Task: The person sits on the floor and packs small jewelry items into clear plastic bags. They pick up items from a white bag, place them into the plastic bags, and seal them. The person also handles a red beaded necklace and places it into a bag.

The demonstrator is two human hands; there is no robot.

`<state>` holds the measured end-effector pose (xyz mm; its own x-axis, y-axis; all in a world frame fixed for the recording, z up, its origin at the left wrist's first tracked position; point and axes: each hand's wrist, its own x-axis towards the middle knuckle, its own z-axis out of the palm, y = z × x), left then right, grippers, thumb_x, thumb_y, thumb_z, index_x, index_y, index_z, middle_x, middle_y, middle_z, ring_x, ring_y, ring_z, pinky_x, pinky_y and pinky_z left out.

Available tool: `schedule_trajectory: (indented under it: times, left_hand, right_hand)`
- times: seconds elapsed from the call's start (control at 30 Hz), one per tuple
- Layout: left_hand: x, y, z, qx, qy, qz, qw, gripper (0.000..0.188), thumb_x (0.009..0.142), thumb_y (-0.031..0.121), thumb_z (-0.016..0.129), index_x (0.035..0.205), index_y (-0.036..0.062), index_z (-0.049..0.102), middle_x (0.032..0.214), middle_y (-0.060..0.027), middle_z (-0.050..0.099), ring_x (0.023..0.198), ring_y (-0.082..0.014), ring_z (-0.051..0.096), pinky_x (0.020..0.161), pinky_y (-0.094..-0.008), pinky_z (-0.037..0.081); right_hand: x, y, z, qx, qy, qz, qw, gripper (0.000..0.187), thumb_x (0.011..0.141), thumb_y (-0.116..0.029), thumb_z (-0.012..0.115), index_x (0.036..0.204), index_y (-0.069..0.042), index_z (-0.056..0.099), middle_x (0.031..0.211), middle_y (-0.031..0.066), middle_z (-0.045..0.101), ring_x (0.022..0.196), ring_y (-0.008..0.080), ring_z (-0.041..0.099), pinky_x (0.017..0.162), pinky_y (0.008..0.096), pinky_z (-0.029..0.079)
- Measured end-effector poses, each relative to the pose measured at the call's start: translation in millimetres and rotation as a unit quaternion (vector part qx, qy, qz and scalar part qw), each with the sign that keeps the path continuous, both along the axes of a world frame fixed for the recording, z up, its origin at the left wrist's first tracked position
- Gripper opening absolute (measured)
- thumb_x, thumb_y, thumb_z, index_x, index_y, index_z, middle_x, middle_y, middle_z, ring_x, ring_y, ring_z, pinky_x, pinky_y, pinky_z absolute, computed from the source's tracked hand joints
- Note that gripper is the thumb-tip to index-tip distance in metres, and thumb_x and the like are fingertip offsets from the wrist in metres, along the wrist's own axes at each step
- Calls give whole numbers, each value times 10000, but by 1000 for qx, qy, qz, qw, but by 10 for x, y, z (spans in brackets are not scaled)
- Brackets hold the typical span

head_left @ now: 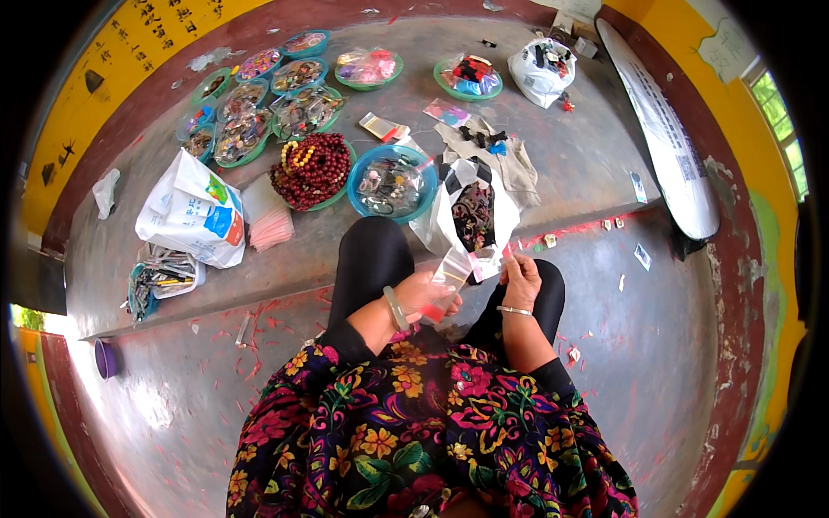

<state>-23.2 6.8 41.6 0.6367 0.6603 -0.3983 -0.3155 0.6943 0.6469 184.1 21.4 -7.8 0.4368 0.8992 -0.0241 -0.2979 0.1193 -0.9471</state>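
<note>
A packet (452, 274) sits in the left grip (427, 296); ahead, between it and the right grip (521, 278), stands a bag (443, 233) with cloth (472, 216) in it. Leftward ahead of the left grip come a basin (355, 195), beads (313, 180), then a carrier bag (177, 207) with pens (173, 272) on its near side. Well right of the right grip lies a long board (669, 138).

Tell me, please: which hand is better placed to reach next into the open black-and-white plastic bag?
Probably the right hand: it is nearer the bag, while the left hand holds a clear, red-edged plastic packet.
</note>
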Motion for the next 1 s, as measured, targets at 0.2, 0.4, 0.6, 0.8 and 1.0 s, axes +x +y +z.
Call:
schedule_trajectory:
  times: [0.2,0.4,0.6,0.8,1.0]
  left_hand:
    - [-624,76,343,101,-25,189,976,285,789,126,539,1031,-1,457,858,-157,581,737,-235,594,669,-339,497]
    - [-1718,232,-281,96,85,478,869,200,752,41,545,945,-6,530,822,-137,583,679,-215,589,568,-334,496]
    - [-2156,80,-1134,-163,421,361,816,238,754,85,536,963,-29,528,836,-124,579,701,-244,586,552,-371,487]
    - [-2300,409,-1672,26,309,509,803,337,741,137,577,1025,-33,517,934,-159,579,853,-224,573,703,-335,466]
    - [-1757,664,-835,260,453,490,698,334,761,79,561,1080,-4,506,1071,-124,542,919,-169,544,797,-270,421]
  right_hand:
    - [-22,-35,-16,-32,-30,7,999,8,779,-39,568,771,-39,566,568,3,502,428,62,425,385,184,327]
    - [-41,-43,-14,-38,-41,22,998,56,791,-66,562,741,-41,558,554,2,491,424,54,406,388,176,309]
    - [-59,-39,2,-56,-53,38,996,70,790,-72,566,728,-46,546,543,-1,487,413,52,401,379,176,306]
    - [-108,-12,-31,-60,-55,56,995,84,786,-68,566,708,-54,537,524,-3,479,401,51,393,369,176,301]
    - [-112,-32,-47,-94,22,93,991,83,765,-58,579,693,-52,538,522,7,484,384,71,401,347,193,307]
